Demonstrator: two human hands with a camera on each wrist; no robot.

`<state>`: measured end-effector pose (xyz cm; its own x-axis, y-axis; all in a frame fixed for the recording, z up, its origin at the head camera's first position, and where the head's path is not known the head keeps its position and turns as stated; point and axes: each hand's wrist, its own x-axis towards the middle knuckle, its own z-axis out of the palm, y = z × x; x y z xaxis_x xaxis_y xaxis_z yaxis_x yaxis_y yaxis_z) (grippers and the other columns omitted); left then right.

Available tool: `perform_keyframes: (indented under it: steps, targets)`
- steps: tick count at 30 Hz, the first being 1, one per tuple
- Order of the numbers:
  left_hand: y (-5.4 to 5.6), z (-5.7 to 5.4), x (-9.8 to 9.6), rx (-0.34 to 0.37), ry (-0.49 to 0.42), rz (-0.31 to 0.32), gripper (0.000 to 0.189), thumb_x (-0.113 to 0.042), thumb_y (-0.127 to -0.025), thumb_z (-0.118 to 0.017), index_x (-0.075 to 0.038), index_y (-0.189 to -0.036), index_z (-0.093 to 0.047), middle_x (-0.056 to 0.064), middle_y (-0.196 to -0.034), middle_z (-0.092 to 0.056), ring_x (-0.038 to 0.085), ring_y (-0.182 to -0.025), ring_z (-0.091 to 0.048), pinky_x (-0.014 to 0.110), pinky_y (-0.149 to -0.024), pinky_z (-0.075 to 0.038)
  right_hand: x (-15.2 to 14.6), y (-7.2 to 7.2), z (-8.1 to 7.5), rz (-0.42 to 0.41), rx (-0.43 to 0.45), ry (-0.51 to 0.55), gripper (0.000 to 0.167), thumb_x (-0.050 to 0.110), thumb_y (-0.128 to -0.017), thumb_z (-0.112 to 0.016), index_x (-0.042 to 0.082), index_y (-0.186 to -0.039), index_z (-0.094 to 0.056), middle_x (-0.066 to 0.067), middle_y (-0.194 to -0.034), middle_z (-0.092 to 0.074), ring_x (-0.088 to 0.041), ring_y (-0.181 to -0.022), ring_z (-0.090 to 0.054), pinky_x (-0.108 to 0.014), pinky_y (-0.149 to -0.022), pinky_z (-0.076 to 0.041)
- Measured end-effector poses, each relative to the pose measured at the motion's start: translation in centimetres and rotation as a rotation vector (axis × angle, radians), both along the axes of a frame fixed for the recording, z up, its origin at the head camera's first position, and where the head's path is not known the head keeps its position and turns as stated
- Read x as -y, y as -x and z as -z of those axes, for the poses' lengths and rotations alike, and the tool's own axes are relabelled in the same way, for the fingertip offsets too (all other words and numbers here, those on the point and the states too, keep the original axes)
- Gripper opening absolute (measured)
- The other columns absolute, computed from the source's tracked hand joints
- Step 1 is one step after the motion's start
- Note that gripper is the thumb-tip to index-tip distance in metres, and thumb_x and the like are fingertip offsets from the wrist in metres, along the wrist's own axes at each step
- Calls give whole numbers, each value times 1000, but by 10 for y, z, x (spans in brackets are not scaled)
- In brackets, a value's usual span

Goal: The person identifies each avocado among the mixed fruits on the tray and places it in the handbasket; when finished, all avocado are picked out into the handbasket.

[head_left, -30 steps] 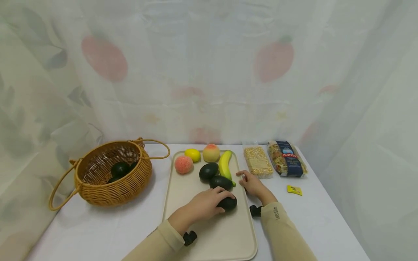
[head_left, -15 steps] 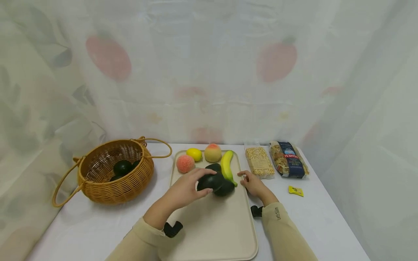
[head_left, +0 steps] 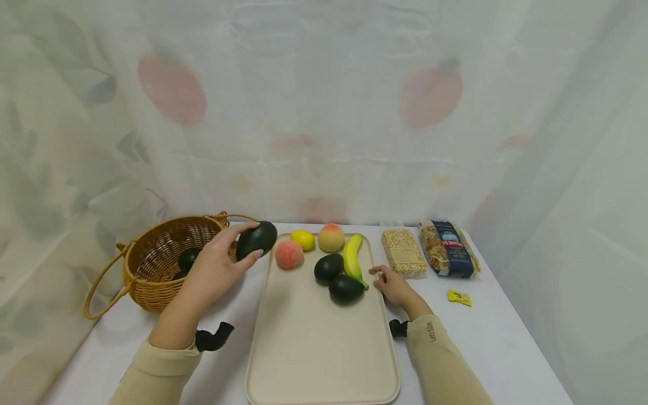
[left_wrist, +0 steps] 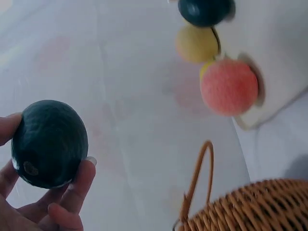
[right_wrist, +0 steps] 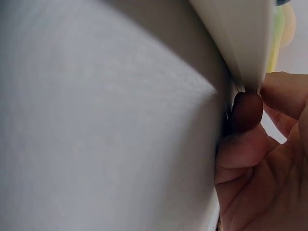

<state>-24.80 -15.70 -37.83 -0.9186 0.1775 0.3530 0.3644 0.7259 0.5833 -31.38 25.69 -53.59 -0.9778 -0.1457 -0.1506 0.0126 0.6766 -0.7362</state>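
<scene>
My left hand (head_left: 217, 264) grips a dark green avocado (head_left: 257, 241) between thumb and fingers, raised between the wicker basket (head_left: 167, 295) and the beige tray (head_left: 324, 349). In the left wrist view the avocado (left_wrist: 50, 144) shows its rounded end, with fingertips on both sides of it. Two more avocados (head_left: 346, 289) lie on the tray beside a banana (head_left: 351, 256). Inside the basket sit other avocados (head_left: 188, 259), partly hidden by its rim and my hand. At the tray's right edge my right hand (head_left: 397, 289) pinches the rim (right_wrist: 250, 48) between thumb and finger.
A pink peach (head_left: 289, 254), a lemon (head_left: 302, 239) and a yellow-red peach (head_left: 331, 237) lie at the tray's far end. Right of the tray are a corn kernel bag (head_left: 403, 250), a pasta bag (head_left: 448, 247) and a small yellow packet (head_left: 459, 297). The basket's handle stands up toward the tray.
My left hand has taken the nearest avocado off the tray and carried it up and left toward the basket. My right hand has stayed at the tray's edge.
</scene>
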Motion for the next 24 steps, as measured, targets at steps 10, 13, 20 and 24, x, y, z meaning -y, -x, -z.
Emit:
perform_keyframes:
  steps: [10, 13, 20, 24]
  targets:
    - [8, 1, 49, 40, 15, -158, 63, -41, -102, -70, -21, -157, -46, 24, -138, -55, 40, -108, -57, 60, -79, -50, 1, -1, -2, 3, 11, 3, 32, 9, -108, -58, 6, -139, -60, -7, -88, -47, -20, -78, -47, -35, -72, -39]
    - [12, 5, 61, 67, 37, -197, 65, -42, -103, -67, -19, -158, -44, 27, -135, -54, 44, -108, -57, 61, -77, -50, 1, -1, -2, 5, 11, 5, 32, 9, -108, -58, 6, -139, -60, -6, -87, -47, -19, -77, -47, -34, -72, -39]
    - [21, 13, 80, 124, 129, -261, 67, -38, -104, -66, -11, -159, -40, 39, -139, -47, 61, -114, -54, 72, -81, -48, 1, -1, -2, 5, 4, 9, 32, 9, -107, -59, 6, -139, -60, -6, -87, -47, -20, -77, -46, -34, -72, -39]
    - [25, 17, 90, 193, 183, -274, 69, -38, -103, -66, -8, -158, -38, 44, -139, -44, 65, -114, -52, 73, -80, -48, 2, -2, -2, 6, 2, 8, 32, 9, -107, -58, 5, -139, -60, -7, -87, -47, -20, -77, -46, -34, -72, -39]
